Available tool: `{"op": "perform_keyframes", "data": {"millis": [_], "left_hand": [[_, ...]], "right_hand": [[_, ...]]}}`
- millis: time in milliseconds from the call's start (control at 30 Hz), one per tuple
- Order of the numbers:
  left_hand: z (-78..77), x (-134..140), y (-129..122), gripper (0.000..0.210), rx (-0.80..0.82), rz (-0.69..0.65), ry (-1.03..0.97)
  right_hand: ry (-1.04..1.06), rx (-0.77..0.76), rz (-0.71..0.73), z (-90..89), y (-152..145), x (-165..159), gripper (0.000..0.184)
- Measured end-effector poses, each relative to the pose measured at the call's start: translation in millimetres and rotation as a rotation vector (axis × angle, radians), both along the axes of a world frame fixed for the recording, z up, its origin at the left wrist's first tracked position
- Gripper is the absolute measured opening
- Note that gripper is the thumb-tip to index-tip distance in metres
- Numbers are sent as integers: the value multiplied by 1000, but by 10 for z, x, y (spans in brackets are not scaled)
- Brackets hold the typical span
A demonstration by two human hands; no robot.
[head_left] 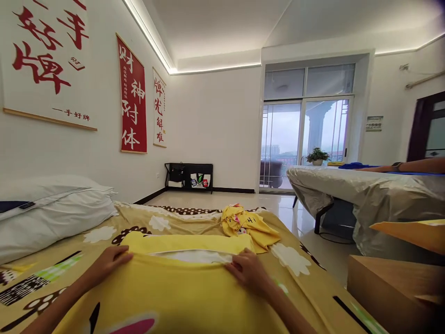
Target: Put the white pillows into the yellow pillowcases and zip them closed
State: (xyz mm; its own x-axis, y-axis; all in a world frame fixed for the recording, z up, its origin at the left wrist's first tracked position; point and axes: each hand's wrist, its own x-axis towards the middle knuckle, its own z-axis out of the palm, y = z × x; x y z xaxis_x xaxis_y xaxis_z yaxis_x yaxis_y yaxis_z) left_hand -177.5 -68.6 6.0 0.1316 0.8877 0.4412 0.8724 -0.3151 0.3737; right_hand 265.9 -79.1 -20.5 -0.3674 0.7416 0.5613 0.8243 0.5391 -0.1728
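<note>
The grip of the left hand [116, 259] is closed on the upper left edge of a yellow cover [174, 287], its thumb and fingers pinching the cloth. The grip of the right hand [247, 269] is likewise closed on the same edge, more to the right. Between the two hands the edge stands a little apart from the yellow flap behind it, and a white inner part [198, 256] shows in this narrow opening. The cover lies in the lower middle of the frame, on a bed with a tan patterned sheet [198, 221]; a part of a pink figure is seen at the bottom edge.

Just behind the right hand lies a crumpled yellow cloth [259, 234] with dark letters. At the left of the frame rests a large white pillow [66, 227]. At the lower right is a brown box [382, 287]. Above it, at the right, is a counter [321, 177] under a clear plastic cover, with a potted plant [317, 155] near its far end and another person's forearm [422, 165] over it. In the upper left hang three scrolls [133, 106] with large characters.
</note>
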Motion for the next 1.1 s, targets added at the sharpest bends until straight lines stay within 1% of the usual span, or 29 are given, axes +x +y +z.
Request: {"op": "perform_keyframes", "data": {"millis": [33,67,100,133,167,200,233,267,333,367,400,433,467,500,600,633,667,700,733,767,800,867,900,933,967,1000,1067,1100], "left_hand": [[167,103,108,49,18,11,-43],[319,199,203,47,57,49,-80],[431,287,285,45,106,103,-95],[481,370,350,44,138,164,-82],[457,452,397,43,130,209,-41],[356,534,425,41,82,228,15],[190,616,432,39,5,225,72],[-21,696,420,36,-78,208,113],[-450,819,360,35,-198,173,144],[-604,849,325,36,-222,158,146],[-683,851,298,37,-234,151,150],[-676,825,282,38,-235,149,154],[-583,777,280,39,-225,149,157],[-417,716,289,39,-202,148,158],[243,552,336,45,-81,153,143],[411,532,344,47,-24,166,133],[508,536,344,48,34,195,124],[522,562,335,49,72,231,123],[453,606,319,49,80,257,132],[314,660,297,47,54,264,150],[129,715,273,43,-2,248,172],[-264,791,228,37,-145,156,209],[-414,795,213,35,-188,112,214],[-510,774,203,32,-210,75,209],[-546,729,198,29,-225,43,201],[-528,667,194,26,-242,8,194],[-402,535,185,22,-301,-87,193],[-334,485,179,24,-339,-137,201]], "right_hand": [[-14,18,-29,153,-2,85,49],[-21,38,-65,302,-7,165,51],[-20,59,-117,424,-8,228,51],[-18,65,-182,497,1,267,51],[-21,48,-247,506,18,280,51],[-31,9,-302,445,40,268,50],[-46,-48,-338,320,58,236,49],[-64,-114,-348,149,65,191,47],[-101,-224,-312,-225,30,99,47],[-112,-251,-291,-368,-10,68,47],[-121,-266,-280,-449,-54,56,48],[-130,-269,-280,-458,-95,64,48],[-140,-264,-290,-393,-127,91,48],[-148,-253,-309,-264,-145,134,48],[-151,-196,-370,276,-115,277,51],[-143,-174,-390,419,-90,302,52],[-136,-157,-412,504,-65,306,53],[-131,-148,-435,524,-46,287,53],[-131,-155,-457,477,-36,249,51],[-136,-175,-472,377,-37,199,47],[-144,-206,-476,241,-47,147,43],[-164,-276,-446,-33,-87,76,37],[-170,-304,-420,-128,-109,73,36],[-175,-325,-397,-178,-130,95,35],[-178,-338,-384,-181,-148,136,32],[-182,-348,-383,-147,-162,188,27],[-192,-358,-406,-28,-183,274,16],[-206,-360,-432,23,-188,288,19]]}}
